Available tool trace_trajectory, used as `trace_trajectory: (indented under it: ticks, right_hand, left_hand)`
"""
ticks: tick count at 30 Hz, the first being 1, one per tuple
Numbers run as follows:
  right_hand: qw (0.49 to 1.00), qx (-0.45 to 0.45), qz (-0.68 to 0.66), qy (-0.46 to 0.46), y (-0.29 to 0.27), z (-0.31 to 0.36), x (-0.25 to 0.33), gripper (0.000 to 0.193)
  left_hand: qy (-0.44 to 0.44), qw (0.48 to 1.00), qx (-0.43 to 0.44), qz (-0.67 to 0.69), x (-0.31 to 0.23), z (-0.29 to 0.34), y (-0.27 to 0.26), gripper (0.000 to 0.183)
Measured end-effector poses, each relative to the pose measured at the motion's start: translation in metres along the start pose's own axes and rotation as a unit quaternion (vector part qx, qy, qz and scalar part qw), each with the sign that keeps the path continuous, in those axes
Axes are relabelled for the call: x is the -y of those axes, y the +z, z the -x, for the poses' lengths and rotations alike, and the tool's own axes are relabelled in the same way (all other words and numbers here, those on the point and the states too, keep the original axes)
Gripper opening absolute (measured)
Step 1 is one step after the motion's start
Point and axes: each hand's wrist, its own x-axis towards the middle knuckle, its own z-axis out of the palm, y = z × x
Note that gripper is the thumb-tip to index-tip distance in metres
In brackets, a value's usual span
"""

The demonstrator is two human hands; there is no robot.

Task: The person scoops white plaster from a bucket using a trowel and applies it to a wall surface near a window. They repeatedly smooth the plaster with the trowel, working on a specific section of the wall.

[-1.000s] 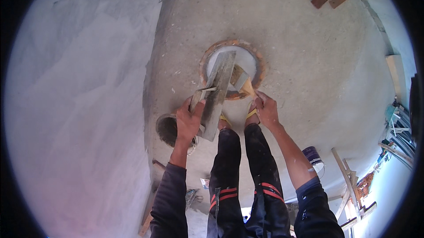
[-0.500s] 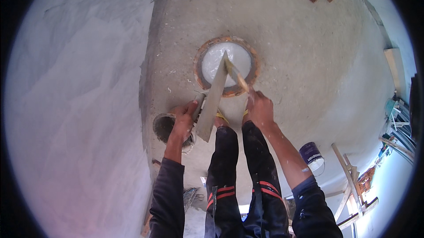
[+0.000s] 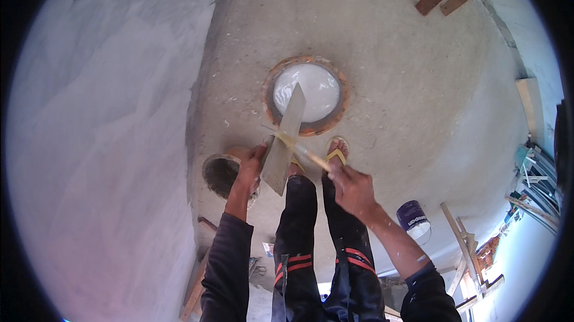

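The left hand (image 3: 248, 169) has its fingers closed on the trowel (image 3: 291, 117), its blade extending over the basin (image 3: 345, 100). The right hand (image 3: 354, 190) grips the brush (image 3: 303, 150), bristles apparently touching the blade.

Pale wall (image 3: 113, 131), grey floor (image 3: 400, 101)

Right hand (image 3: 354, 192): room to pass over the grey concrete floor (image 3: 406, 113) right of the brown-rimmed round basin (image 3: 345, 95); purple-and-white cylindrical bucket (image 3: 411, 211) near the forearm. Leftward blocked by the long grey flat trowel (image 3: 290, 125) slanting between the hands, yellowish wooden-handled brush (image 3: 287, 139) at its edge. Left hand (image 3: 251, 166) tight: trowel on its right, dark-mouthed round bucket (image 3: 219, 176) just left, pale plastered wall (image 3: 119, 113) further left
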Motion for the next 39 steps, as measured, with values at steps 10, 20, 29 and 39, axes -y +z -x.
trace_trajectory:
  ticks: [10,20,29,39]
  right_hand:
    - [0.973,-0.013,0.113,0.200,0.068,-0.107,-0.095,0.019]
    - [0.993,-0.011,-0.008,0.118,0.006,-0.025,-0.024,0.021]
    - [1.000,-0.003,0.025,0.015,0.006,-0.017,-0.020,0.026]
    - [0.964,0.034,-0.014,0.264,0.067,-0.100,-0.088,0.023]
  left_hand:
    - [0.083,0.995,-0.057,-0.019,0.006,0.015,0.000,0.042]
    - [0.037,0.989,-0.011,0.141,0.009,-0.004,0.010,0.043]
    - [0.109,0.991,0.041,0.059,0.031,-0.013,0.001,0.043]
    - [0.084,0.995,-0.046,0.010,0.017,0.054,0.017,0.039]
